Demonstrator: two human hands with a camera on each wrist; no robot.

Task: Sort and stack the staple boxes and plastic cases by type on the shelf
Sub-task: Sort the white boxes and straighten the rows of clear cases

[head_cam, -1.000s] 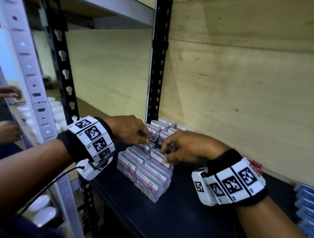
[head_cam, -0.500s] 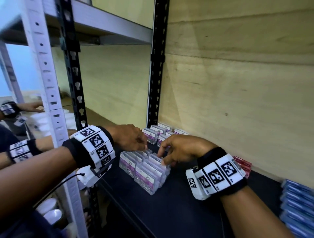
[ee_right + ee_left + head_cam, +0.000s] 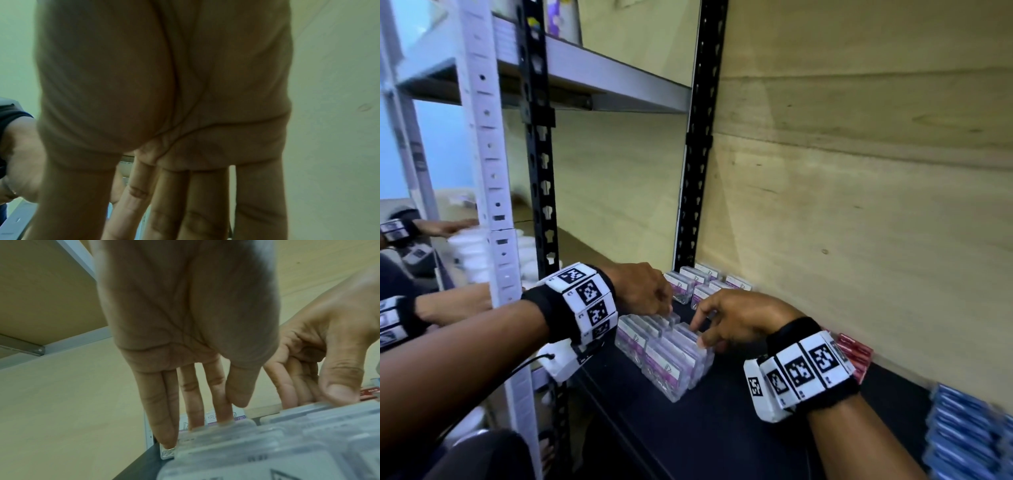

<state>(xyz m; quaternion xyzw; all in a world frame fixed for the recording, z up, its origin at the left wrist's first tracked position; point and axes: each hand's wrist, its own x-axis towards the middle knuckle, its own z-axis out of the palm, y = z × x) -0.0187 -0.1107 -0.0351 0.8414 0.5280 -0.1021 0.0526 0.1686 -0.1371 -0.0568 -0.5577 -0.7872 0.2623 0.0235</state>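
Your left hand (image 3: 642, 291) reaches down over the far left end of the block of clear plastic cases (image 3: 666, 353), which stands on the dark shelf (image 3: 722, 438) close to its front edge, beside the black upright post (image 3: 539, 192). In the left wrist view your left fingers (image 3: 164, 410) are straight and released, their tips touching the top edges of the far cases; they are not wrapped around anything. Your right hand (image 3: 739, 320) sits at the right side of the same block, fingers extended downward and thumb pressed on the top edge of a case. In the right wrist view the right fingers (image 3: 205, 203) run straight and close together, with nothing clasped in them. A second group of clear cases with purple labels (image 3: 705, 282) stands further back, against the wooden back panel (image 3: 859, 205) and apart from the front block. Red staple boxes (image 3: 856, 353) lie against the panel just behind your right wrist. Blue staple boxes (image 3: 969, 435) are stacked at the right edge of the shelf, well apart from the cases. A grey upper shelf (image 3: 602, 78) runs above the work area.
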